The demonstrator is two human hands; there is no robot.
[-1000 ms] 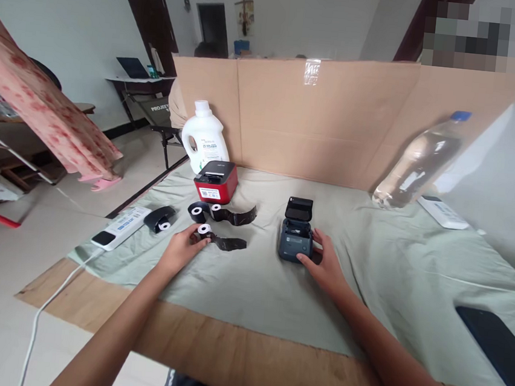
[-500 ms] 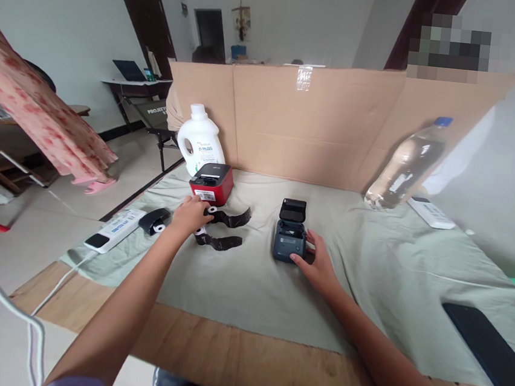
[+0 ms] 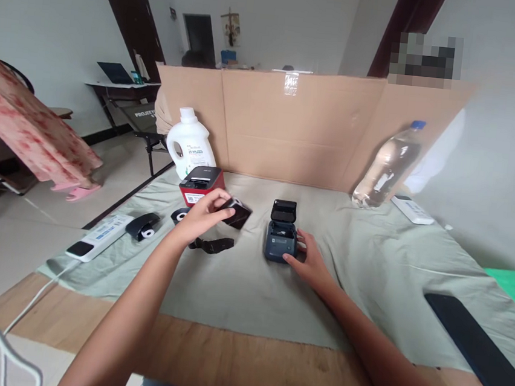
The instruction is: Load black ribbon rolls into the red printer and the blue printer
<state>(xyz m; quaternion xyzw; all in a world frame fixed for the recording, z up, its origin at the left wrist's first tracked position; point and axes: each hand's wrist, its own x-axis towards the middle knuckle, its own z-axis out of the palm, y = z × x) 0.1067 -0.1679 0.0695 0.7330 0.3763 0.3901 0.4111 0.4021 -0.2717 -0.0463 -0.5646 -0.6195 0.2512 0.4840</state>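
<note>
Raised a little over the cloth, my left hand (image 3: 203, 217) pinches a black paper roll (image 3: 239, 215) with a strip hanging off it, slightly blurred. My right hand (image 3: 311, 259) grips the right side of a small dark label printer (image 3: 280, 250), thumb at its front corner and fingers along its side. The printer stands with its lid (image 3: 284, 210) up and its roll bay exposed. Below the left hand lies another black paper strip (image 3: 216, 245). Partly behind that hand is a red and black printer (image 3: 202, 181). More black rolls with white cores (image 3: 147, 233) lie to the left.
A white power strip (image 3: 101, 237) lies at the left edge, its cable hanging off. A white detergent bottle (image 3: 192, 144) and a clear bottle (image 3: 390, 163) stand by the cardboard screen (image 3: 291, 129). A black phone (image 3: 474, 347) lies at right, and a white device (image 3: 413, 210) behind.
My left hand has picked up a black paper roll from beside the red printer and moved right with it, towards the dark printer. My right hand stays on the dark printer.
</note>
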